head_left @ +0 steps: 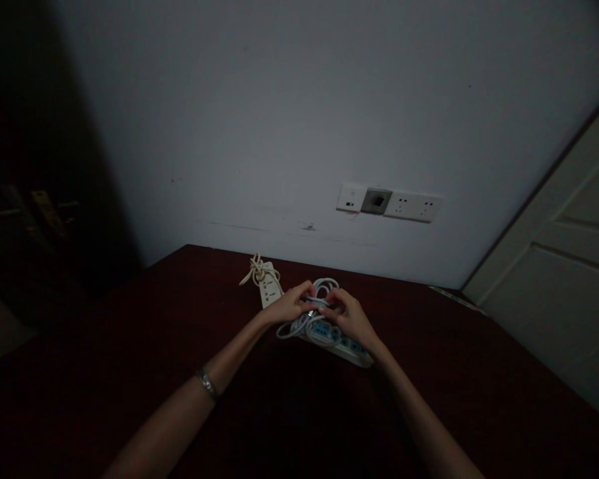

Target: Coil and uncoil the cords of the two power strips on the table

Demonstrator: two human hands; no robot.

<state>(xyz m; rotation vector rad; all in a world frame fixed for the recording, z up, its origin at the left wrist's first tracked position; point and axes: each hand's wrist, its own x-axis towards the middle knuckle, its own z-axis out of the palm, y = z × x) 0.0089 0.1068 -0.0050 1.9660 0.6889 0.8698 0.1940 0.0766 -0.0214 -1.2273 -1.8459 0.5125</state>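
A white power strip with blue sockets (349, 346) lies on the dark red table, slanting down to the right. Over its left end is a looped bundle of grey-white cable (290, 330). My left hand (292, 303) pinches the bundle from the left, thumb and fingers closed on the cord. From the right, my right hand (348, 313) grips the same cable with bent fingers. The two sets of fingertips are close together at the middle of the loops. Exactly which strands each hand holds is too small to tell.
Behind my left hand lies a second, cream power strip (269, 290) with its cord (257, 268) knotted around its far end. Wall sockets (413, 207) are set in the pale wall. A thin flat strip (457, 299) rests near the table's back right corner, beside a white panelled door (568, 266).
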